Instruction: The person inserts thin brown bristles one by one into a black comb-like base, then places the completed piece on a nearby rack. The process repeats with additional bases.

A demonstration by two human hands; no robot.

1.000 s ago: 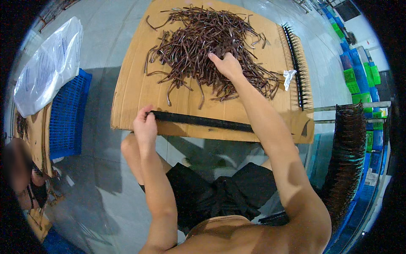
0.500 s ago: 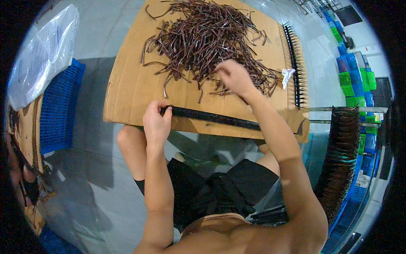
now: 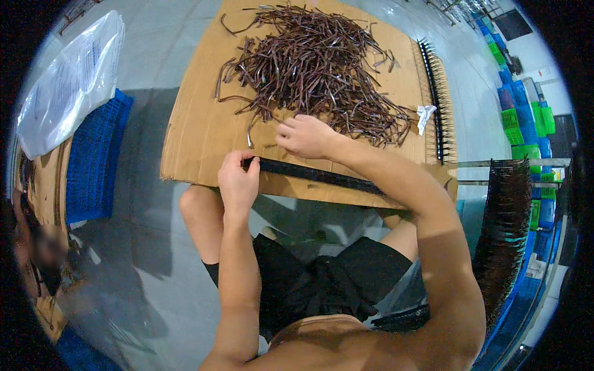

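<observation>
Strip [image 3: 315, 175] partly behind right forearm [image 3: 390, 170]

We grip a long, narrow black strip [image 3: 315, 175] at its left end, pinched in our left hand [image 3: 239, 176]. From that grip it runs straight to the right, slanting slightly toward us, its far end hidden. Beyond the grip and to its right, we have a loose heap of thin, dark brown strands [image 3: 309, 68], some with a glossy sheen, tangled and pointing every way. Several stray ones curl out at its edges; a bent one reaches down just beyond our grip.
</observation>
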